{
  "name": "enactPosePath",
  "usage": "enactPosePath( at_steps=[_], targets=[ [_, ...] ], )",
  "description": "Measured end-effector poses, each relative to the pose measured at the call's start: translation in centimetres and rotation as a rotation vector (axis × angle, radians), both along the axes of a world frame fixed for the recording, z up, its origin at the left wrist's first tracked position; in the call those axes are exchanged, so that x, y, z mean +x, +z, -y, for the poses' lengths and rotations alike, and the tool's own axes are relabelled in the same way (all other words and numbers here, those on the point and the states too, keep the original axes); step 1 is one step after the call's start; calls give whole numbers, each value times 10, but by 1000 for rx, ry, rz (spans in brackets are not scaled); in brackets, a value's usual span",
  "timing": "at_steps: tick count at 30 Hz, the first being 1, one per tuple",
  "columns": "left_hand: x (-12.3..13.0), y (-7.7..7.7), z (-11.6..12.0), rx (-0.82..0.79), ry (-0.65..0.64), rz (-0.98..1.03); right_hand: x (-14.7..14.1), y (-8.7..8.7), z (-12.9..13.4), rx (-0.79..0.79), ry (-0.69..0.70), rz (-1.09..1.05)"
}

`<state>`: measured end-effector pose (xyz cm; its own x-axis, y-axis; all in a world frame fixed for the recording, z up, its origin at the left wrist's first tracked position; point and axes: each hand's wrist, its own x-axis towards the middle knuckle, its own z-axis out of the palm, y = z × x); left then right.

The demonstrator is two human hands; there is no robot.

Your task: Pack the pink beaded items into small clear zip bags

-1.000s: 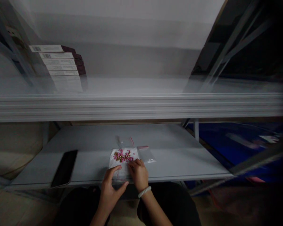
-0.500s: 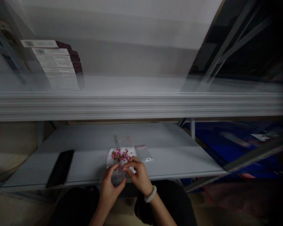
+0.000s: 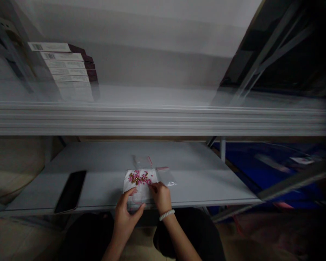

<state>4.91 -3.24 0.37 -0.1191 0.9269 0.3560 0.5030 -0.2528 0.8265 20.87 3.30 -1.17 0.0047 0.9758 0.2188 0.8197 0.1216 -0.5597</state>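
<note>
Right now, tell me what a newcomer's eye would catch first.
Likely the pink and gold beads on the white sheet near the front of the lower shelf, the right hand at their edge. Next, the stacked boxes at left on the upper shelf, and the black phone or tablet at lower left.

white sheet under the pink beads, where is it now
In the head view's lower middle, the white sheet lies on the lower shelf by the hands, one clear bag beyond, another to its right.

One head-worn camera looks forward and down; a shelf (image 3: 163,119) crosses mid-frame, the worktop (image 3: 195,159) below. The left hand (image 3: 124,212) and right hand (image 3: 162,198) appear close, low centre.
</note>
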Motion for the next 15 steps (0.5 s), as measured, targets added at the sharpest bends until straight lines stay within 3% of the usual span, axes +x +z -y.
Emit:
enactPosePath(
  at_steps=[4, 7, 11, 15],
  targets=[
    [-2, -1, 0, -6, -12, -14, -2, -1, -3, 37, -5, -59],
    [-2, -2, -2, -5, -14, -25, -3, 13, 3, 89, 27, -223],
    [-1, -4, -5, 3, -29, -14, -8, 47, 22, 68, 241, -498],
    [2, -4, -6, -6, -54, -18, -9, 63, 29, -2, 418, -496]
  ],
)
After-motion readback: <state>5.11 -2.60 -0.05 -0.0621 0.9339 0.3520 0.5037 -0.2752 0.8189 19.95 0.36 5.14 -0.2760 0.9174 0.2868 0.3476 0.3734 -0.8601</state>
